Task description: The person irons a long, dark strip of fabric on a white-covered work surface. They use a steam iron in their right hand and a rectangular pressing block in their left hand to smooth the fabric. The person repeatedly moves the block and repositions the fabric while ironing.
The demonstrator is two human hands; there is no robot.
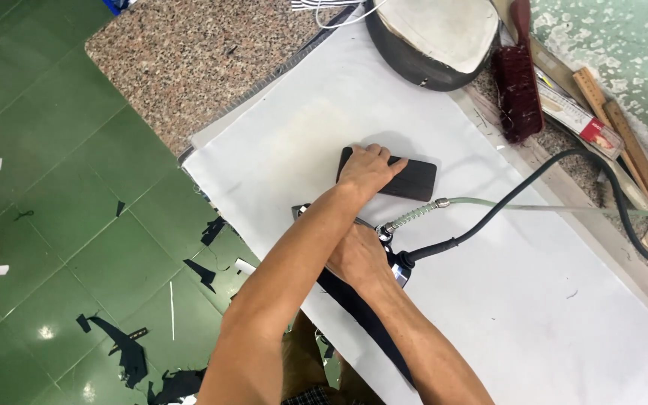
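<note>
A dark rectangular fabric piece (414, 180) lies flat on the white padded cover (526, 300) of the table. My left hand (369, 169) presses down on its left end, fingers spread over it. My right hand (358, 255) is closed around the handle of a steam iron (400, 267), which is mostly hidden under the hand. A black cord (534, 176) and a pale green hose (534, 208) with a metal spring run from the iron to the right. A long dark fabric strip (361, 311) trails from beneath the iron toward me.
A grey pressing cushion with a white top (436, 34) sits at the far edge, with a dark red brush (519, 90) and wooden rulers (624, 127) to its right. The speckled stone counter (189, 60) borders the green tiled floor (54, 225), strewn with dark scraps.
</note>
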